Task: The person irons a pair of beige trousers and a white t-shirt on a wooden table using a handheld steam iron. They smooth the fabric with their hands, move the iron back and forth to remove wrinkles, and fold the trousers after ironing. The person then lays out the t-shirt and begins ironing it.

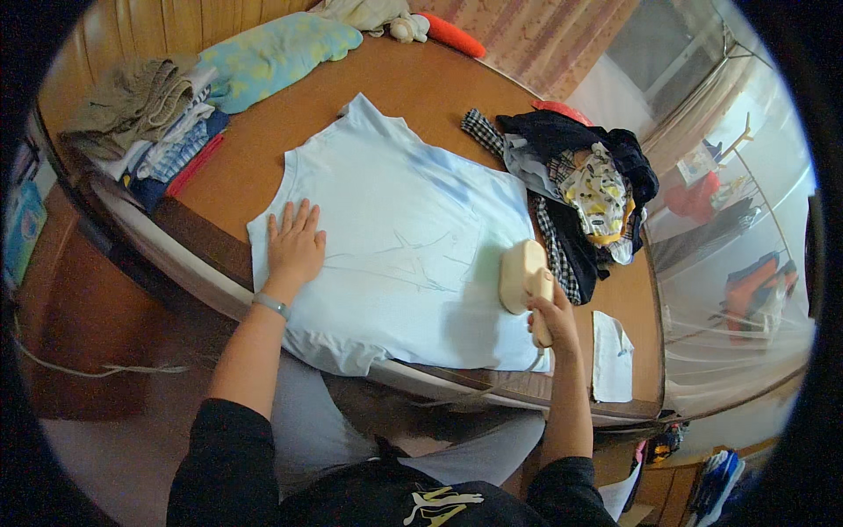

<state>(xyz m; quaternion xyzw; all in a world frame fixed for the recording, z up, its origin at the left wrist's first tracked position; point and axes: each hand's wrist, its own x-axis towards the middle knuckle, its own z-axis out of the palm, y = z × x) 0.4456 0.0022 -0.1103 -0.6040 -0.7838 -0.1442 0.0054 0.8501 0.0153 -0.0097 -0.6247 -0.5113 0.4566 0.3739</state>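
Note:
A pale blue shirt (pixel 395 211) with a line drawing on it lies spread over the brown bed mat. On its left part rests my left hand (pixel 296 246), flat with the fingers stretched out. My right hand (pixel 555 321) is wrapped round the handle of a cream handheld garment steamer (pixel 524 277). The steamer's head is at the shirt's right edge; whether it touches the cloth I cannot tell. From the handle's lower end a cord (pixel 537 358) runs down. Some creases show along the shirt's near hem.
Folded clothes (pixel 167 132) are stacked at the far left, beside a blue-yellow pillow (pixel 281 57). A heap of dark and patterned clothes (pixel 588 184) lies right of the shirt. Nearer is a small white cloth (pixel 612 358). A sheer net (pixel 711 290) hangs along the right side.

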